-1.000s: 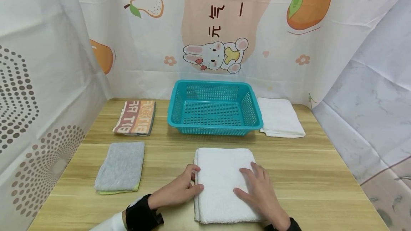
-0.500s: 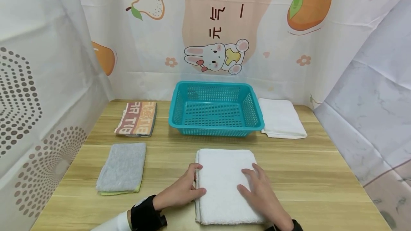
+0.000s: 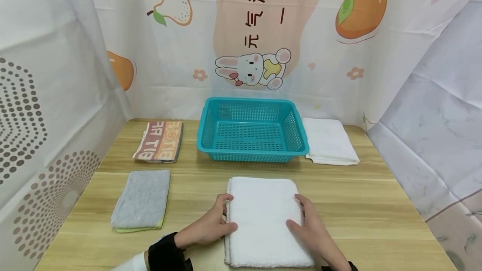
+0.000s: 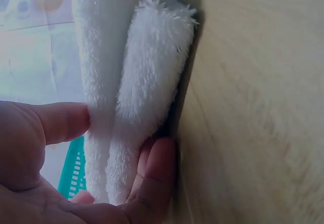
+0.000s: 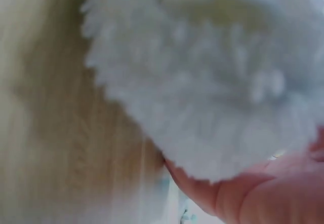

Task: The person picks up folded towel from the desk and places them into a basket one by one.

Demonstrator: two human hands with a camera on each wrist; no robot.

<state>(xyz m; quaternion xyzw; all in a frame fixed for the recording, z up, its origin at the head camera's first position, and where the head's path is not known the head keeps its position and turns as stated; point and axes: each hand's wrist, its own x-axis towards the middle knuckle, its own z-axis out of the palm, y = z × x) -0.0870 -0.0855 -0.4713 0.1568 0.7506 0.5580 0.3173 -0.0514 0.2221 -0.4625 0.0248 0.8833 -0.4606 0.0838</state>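
Note:
A folded white towel (image 3: 263,221) lies on the table in front of me, its fluffy layered edge close up in both wrist views. My left hand (image 3: 206,225) grips its left edge, thumb on top. In the left wrist view the fingers (image 4: 154,178) curl in beneath the folded layers. At the opposite edge, my right hand (image 3: 314,231) holds the towel with the thumb on top and the other fingers down around the side. The right wrist view shows that hand's fingers (image 5: 243,196) against the blurred pile; the fingertips are partly hidden by the cloth.
Behind the towel stands a teal plastic basket (image 3: 252,154) with perforated walls. A second white folded towel (image 3: 331,141) lies right of it. To the left are a patterned orange-and-red towel (image 3: 160,141) and a grey towel (image 3: 143,200) with a yellow-green edge. Printed curtains (image 3: 169,70) enclose the table.
My right hand has shifted from the towel's top face outward to its right edge, fingers now around the side. The left hand keeps its hold on the left edge.

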